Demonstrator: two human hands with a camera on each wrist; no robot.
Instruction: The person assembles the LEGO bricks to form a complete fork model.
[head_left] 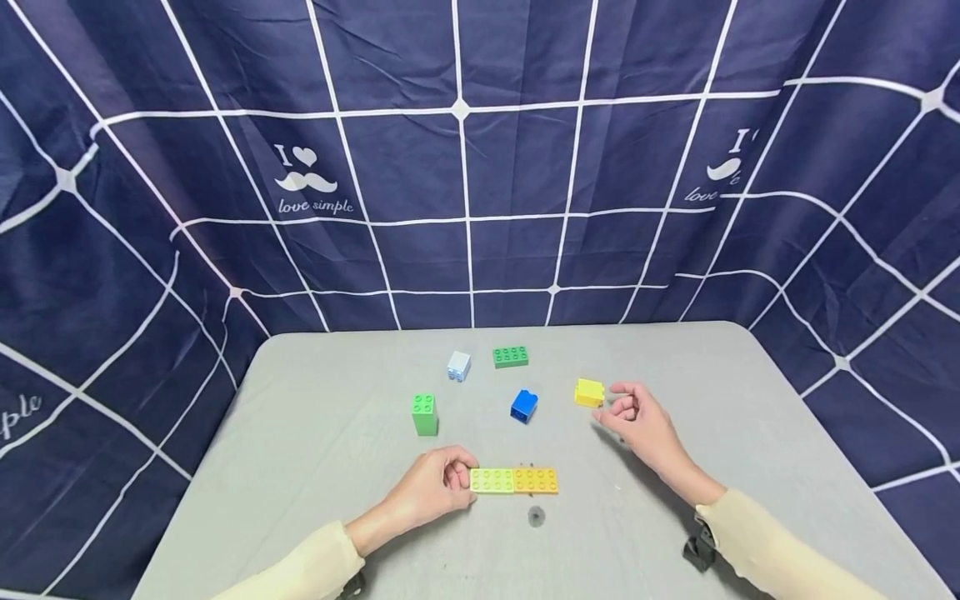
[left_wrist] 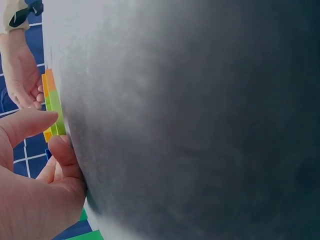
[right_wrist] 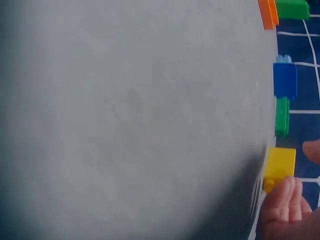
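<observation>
In the head view, my left hand (head_left: pixel 438 482) is at the left end of a flat lime brick (head_left: pixel 491 481), pinching it between thumb and index finger. Against the lime brick's right end lies a flat orange brick (head_left: pixel 536 481). To the right, my right hand (head_left: pixel 647 425) is beside a yellow brick (head_left: pixel 588 392), thumb and fingers spread apart. In the right wrist view, the fingertips (right_wrist: pixel 287 187) overlap the lower edge of the yellow brick; whether they touch it I cannot tell.
A tall green brick (head_left: pixel 425 415) stands behind my left hand. Farther back on the grey table (head_left: pixel 315 417) are a light blue brick (head_left: pixel 459 366), a flat dark green brick (head_left: pixel 511 357) and a blue brick (head_left: pixel 524 406). A navy curtain (head_left: pixel 405 167) hangs behind the table.
</observation>
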